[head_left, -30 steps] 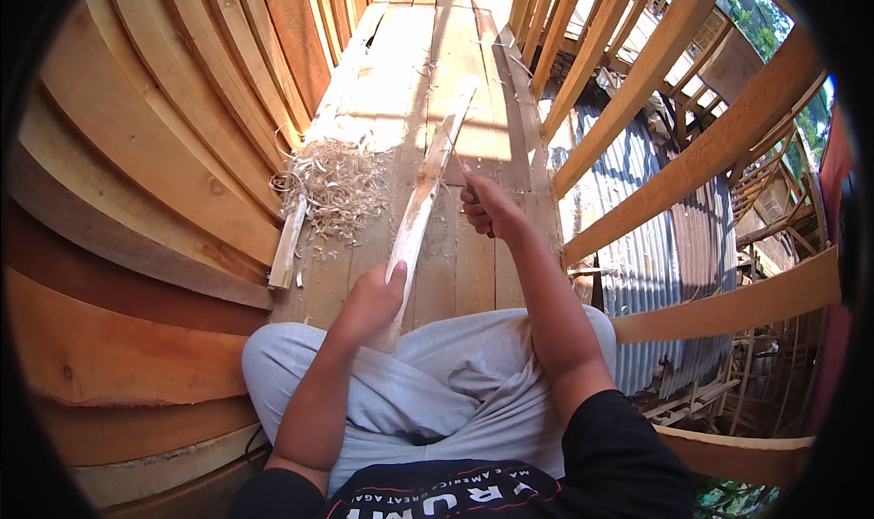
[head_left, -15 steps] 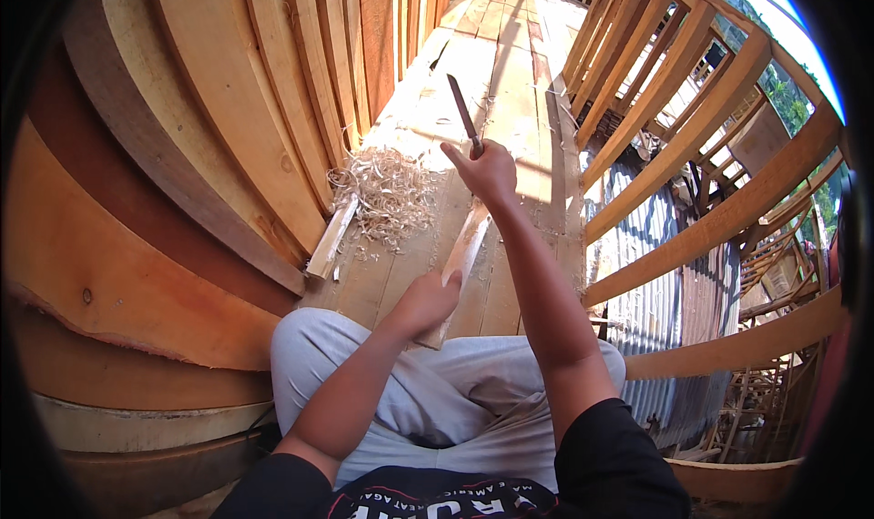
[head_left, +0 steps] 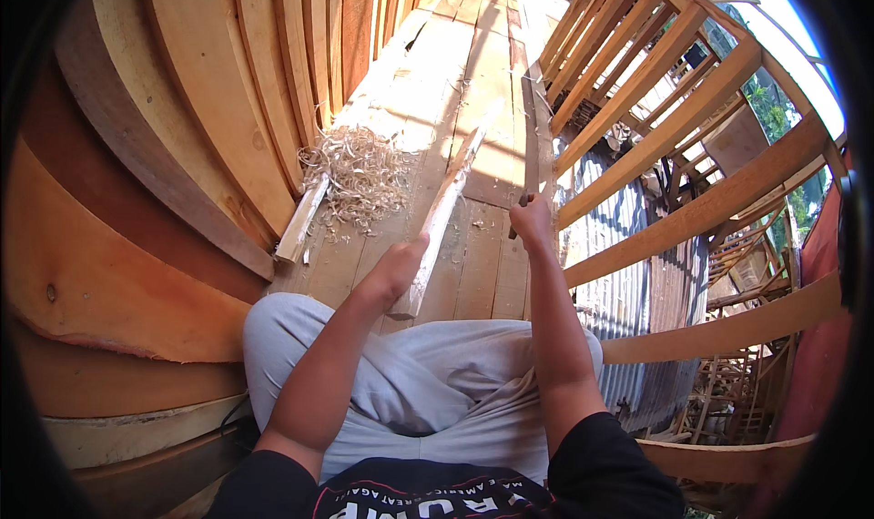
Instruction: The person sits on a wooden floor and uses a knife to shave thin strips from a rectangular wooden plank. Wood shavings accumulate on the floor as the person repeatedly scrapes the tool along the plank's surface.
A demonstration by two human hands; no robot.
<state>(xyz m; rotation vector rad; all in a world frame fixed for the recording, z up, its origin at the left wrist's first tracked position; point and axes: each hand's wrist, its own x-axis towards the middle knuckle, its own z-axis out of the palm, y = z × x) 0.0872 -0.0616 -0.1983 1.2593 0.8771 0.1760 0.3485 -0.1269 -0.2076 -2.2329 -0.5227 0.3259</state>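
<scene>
My left hand [head_left: 401, 266] is closed around the near part of a pale, partly shaved wooden stick [head_left: 446, 197]. The stick slants away from me over the plank floor, its near end by my crossed legs. To the right of it, my right hand [head_left: 532, 220] is wrapped around the handle of a knife [head_left: 525, 198]. The blade points away from me and is hard to tell from the dark floorboard behind it. Knife and stick are apart. Left of the stick lies a heap of curled wood shavings [head_left: 357, 175], beside a short wooden piece [head_left: 302, 220].
Upright boards [head_left: 196, 109] line the left side closely. On the right runs a slatted wooden railing [head_left: 669, 168], with corrugated metal sheeting [head_left: 612, 246] below it. Sunlit floor planks [head_left: 446, 73] stretch ahead between them, and small wood chips are scattered near the stick.
My right hand with the knife has moved right and closer to me, away from the stick. More of the stick's far part now shows. My left hand keeps its hold.
</scene>
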